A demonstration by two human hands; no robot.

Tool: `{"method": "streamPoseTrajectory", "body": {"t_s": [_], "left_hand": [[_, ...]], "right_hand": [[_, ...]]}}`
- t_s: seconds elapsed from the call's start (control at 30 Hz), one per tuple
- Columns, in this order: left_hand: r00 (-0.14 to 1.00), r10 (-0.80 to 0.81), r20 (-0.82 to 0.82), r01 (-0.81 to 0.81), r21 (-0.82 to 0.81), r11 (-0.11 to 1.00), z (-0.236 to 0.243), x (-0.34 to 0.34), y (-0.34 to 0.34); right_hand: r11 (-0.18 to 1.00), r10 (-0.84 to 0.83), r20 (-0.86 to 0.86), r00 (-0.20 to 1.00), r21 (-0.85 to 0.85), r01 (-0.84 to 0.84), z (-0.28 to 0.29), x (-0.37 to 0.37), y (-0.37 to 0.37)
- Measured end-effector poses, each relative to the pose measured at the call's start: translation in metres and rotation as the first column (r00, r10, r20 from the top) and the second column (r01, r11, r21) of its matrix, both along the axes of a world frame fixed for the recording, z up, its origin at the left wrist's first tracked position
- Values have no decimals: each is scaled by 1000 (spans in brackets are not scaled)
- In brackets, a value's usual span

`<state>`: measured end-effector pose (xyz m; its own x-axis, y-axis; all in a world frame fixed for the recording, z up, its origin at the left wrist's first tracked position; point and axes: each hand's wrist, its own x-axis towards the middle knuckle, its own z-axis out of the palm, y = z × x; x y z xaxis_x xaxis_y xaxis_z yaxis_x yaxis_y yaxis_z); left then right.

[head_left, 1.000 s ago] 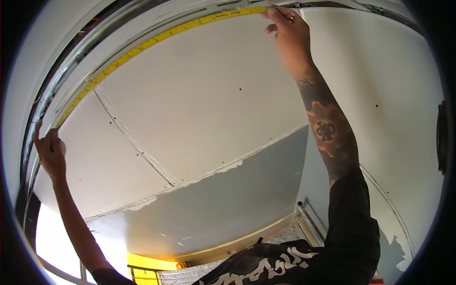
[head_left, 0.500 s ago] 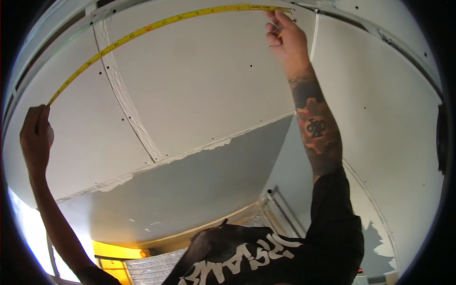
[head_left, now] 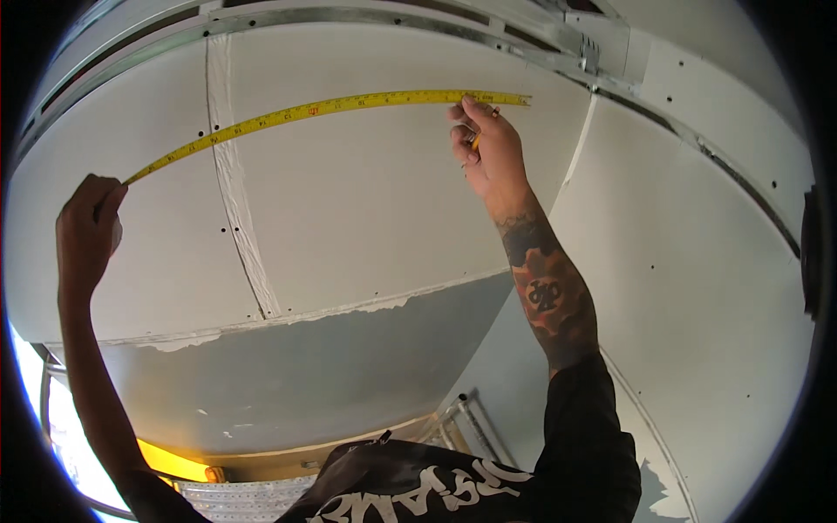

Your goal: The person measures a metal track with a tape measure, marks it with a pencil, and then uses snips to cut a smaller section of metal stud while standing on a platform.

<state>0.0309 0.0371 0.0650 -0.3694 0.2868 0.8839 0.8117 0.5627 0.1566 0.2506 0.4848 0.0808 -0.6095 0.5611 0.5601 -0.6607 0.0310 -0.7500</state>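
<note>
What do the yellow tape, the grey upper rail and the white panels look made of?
Yellow tape: probably thin coated steel, though plastic is possible; smooth and evenly coloured with printed marks.
Grey upper rail: metal, perhaps galvanised steel; dull with bright glints.
White panels: likely plasterboard, matt; rough white seam strip and dark screw-like dots.

The place was a building interior under construction or refit — an unfinished room. Large flat white boards (head_left: 349, 209) bore small dark round fixing marks (head_left: 223, 230), and a rough, streaky band of white filler (head_left: 235, 183) covered the seam between two of them. Bare silver metal framing channels (head_left: 349, 16) showed along the boards' edge. A smooth grey surface (head_left: 305, 366) met them at a ragged white border, with a perforated silver metal platform (head_left: 248, 499) and a silver tubular metal frame (head_left: 478, 427) — scaffold-like gear — beyond.
</note>
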Motion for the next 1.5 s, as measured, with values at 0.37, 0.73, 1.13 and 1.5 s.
{"method": "streamPoseTrajectory", "body": {"t_s": [0.37,0.73,1.13,1.5], "left_hand": [[979,48,-199,-62,-64,996,11,-33,-22],[921,54,-386,-92,-81,992,19,-52,-77],[957,137,-255,-144,-8,990,13,-52,-62],[826,402,-395,-457,-54,888,10,-78,-83]], "right_hand": [[984,-174,-185,967,-71,164,3,48,64],[984,-105,-356,929,-175,45,26,21,93],[959,-283,-331,900,-96,266,54,21,113],[897,-435,-217,874,-18,442,59,8,135]]}}
